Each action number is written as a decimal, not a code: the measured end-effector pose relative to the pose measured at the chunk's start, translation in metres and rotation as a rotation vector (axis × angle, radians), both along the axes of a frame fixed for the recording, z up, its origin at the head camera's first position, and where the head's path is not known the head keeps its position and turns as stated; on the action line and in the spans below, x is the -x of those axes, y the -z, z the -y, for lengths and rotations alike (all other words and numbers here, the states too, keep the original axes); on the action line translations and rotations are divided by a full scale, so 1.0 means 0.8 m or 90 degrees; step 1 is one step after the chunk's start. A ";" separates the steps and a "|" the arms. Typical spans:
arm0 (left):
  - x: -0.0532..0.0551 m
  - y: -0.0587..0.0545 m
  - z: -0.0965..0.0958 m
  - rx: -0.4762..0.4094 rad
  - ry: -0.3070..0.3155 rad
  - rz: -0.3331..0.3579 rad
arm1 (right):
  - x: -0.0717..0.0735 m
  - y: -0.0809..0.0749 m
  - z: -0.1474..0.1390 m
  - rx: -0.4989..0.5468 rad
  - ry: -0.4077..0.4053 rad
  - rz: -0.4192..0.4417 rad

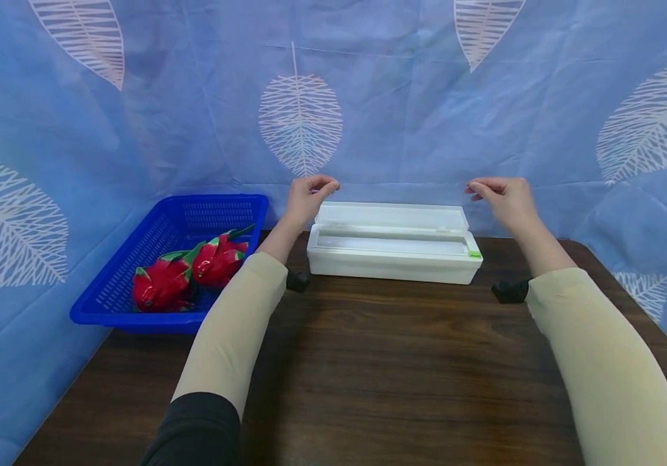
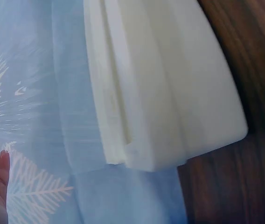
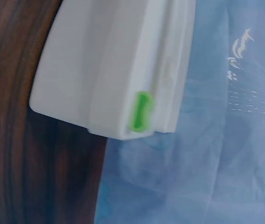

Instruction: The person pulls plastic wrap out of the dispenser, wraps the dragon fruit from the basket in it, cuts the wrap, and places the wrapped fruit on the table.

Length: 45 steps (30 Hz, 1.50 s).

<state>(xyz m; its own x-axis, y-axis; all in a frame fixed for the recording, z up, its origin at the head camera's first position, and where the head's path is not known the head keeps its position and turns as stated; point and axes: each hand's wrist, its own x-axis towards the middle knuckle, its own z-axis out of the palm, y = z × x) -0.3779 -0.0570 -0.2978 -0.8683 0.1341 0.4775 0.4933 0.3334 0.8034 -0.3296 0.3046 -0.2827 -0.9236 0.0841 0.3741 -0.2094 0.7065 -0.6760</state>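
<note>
A white cling film dispenser [image 1: 392,262] lies lengthwise at the back of the table with its lid [image 1: 392,215] tipped back. A green slider [image 1: 474,254] shows on its right end. Clear cling film [image 2: 20,91] catches the light in both wrist views, wrinkled near the left fingers. My left hand [image 1: 308,196] pinches the film above the dispenser's left end, thumb against fingers. Up past the right end, my right hand [image 1: 508,199] pinches the film's other side. In the wrist views only some fingertips show at the frame edges.
To the left stands a blue plastic basket [image 1: 135,320] holding two red dragon fruits [image 1: 161,288] with green tips. My left forearm passes close by its right side. Blue cloth [image 1: 392,129] with white leaf prints hangs behind the dark wooden table [image 1: 403,375].
</note>
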 end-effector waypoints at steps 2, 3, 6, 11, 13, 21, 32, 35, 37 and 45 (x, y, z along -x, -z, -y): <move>0.000 -0.007 0.000 0.005 0.001 -0.004 | -0.001 -0.007 -0.001 -0.003 0.002 -0.003; 0.000 -0.011 0.000 0.007 0.003 -0.006 | -0.001 -0.010 -0.001 -0.001 0.001 -0.001; 0.001 -0.020 0.001 0.014 0.005 -0.016 | -0.003 -0.019 -0.003 0.009 -0.009 0.004; 0.003 -0.033 0.002 0.024 0.000 -0.030 | -0.007 -0.031 -0.004 0.022 -0.017 -0.002; 0.004 -0.039 0.002 0.026 0.002 -0.035 | -0.007 -0.037 -0.004 0.019 -0.011 -0.009; 0.006 -0.060 0.005 0.039 0.009 -0.049 | -0.007 -0.062 -0.002 -0.019 0.027 -0.018; 0.004 -0.087 0.008 0.037 0.019 -0.053 | -0.006 -0.088 -0.001 0.020 0.021 -0.045; 0.002 -0.096 0.009 0.030 0.040 -0.058 | -0.007 -0.095 -0.001 0.037 0.013 -0.049; 0.002 -0.102 0.009 0.030 0.045 -0.057 | -0.008 -0.100 -0.002 0.049 0.010 -0.051; 0.000 -0.122 0.010 0.015 0.043 -0.067 | -0.009 -0.118 -0.001 0.078 -0.002 -0.071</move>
<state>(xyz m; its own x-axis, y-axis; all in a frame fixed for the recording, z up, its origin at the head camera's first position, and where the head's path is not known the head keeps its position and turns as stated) -0.3781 -0.0654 -0.2001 -0.8019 0.2031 0.5618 0.5968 0.3138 0.7385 -0.3220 0.3054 -0.1882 -0.8773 0.1329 0.4612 -0.2897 0.6195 -0.7296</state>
